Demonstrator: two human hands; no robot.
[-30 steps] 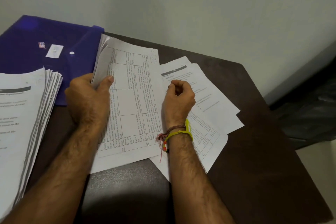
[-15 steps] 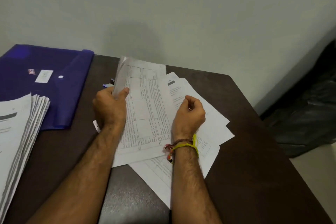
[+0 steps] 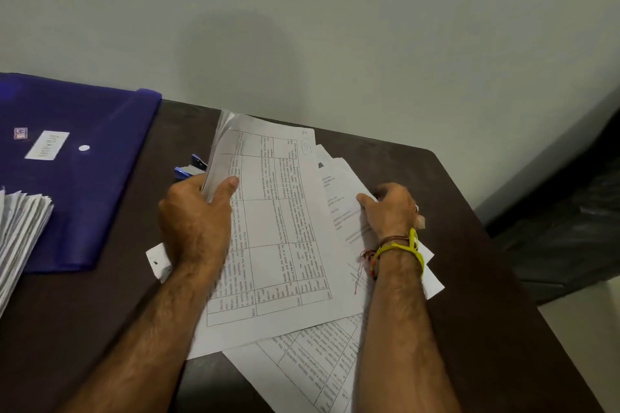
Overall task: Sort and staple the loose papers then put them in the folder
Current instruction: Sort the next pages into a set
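Left hand [image 3: 198,221] is gripping a sheaf of sorted sheets [image 3: 278,228] by its edge, likely keeping them together; right hand [image 3: 391,211] is pinching a loose page [image 3: 342,191] beside it on the table [image 3: 469,278]; folder [image 3: 84,178] is lying far left.

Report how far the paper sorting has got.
Done: one thick pile sits squared at the left edge. In hand: the left hand grips a sheaf of table sheets; the right hand pinches a loose sheet. Left: stapling, with the stapler untouched, and filling the blue folder.
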